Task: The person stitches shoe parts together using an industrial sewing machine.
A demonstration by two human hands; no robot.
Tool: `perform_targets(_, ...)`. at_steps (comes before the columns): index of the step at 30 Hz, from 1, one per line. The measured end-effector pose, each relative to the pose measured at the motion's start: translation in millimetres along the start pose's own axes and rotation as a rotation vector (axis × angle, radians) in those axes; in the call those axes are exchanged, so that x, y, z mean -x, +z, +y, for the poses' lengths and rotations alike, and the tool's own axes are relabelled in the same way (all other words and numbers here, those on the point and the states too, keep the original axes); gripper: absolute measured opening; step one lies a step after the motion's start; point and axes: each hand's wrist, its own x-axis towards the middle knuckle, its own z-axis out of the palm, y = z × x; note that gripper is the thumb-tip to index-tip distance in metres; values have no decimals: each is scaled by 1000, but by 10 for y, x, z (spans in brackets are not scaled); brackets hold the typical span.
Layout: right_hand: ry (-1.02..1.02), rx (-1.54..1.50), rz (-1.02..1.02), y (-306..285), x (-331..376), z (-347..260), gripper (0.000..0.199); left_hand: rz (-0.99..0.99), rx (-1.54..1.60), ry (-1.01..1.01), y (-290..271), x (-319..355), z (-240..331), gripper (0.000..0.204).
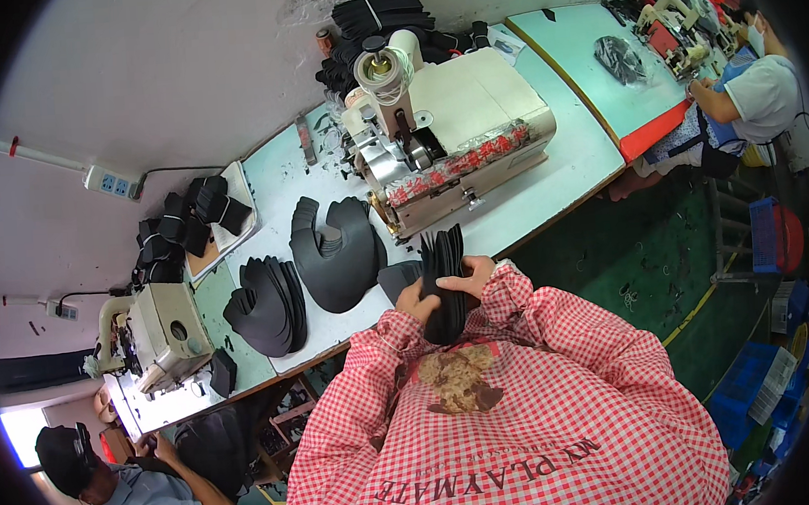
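Between my hands, close to my body at the table's near edge, a stack of thin black cut pieces (443,296) stands on edge, its upper ends fanned apart. My left hand (417,302) grips the stack from the left. From the right side, my right hand (472,279) closes on the same stack. Just left of my left hand lies another black piece (399,277) on the tabletop. Farther left are a fanned pile of curved black pieces (339,266) and a second such pile (269,307).
A cream sewing machine (478,91) stands beyond my hands. Another machine (164,337) sits at the table's left end, near tied black bundles (167,232). One person (151,495) works at lower left, another (761,92) at far right. Blue crates (751,384) stand on the right floor.
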Motion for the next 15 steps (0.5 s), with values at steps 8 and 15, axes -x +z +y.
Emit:
perform_targets(8, 37, -239, 65, -116, -17, 98, 29, 73, 1104, -107, -716, 476, 730, 52)
perform_targets(15, 83, -429, 81, -170, 24, 200, 26, 416, 232, 135, -1810, 660, 1436, 42)
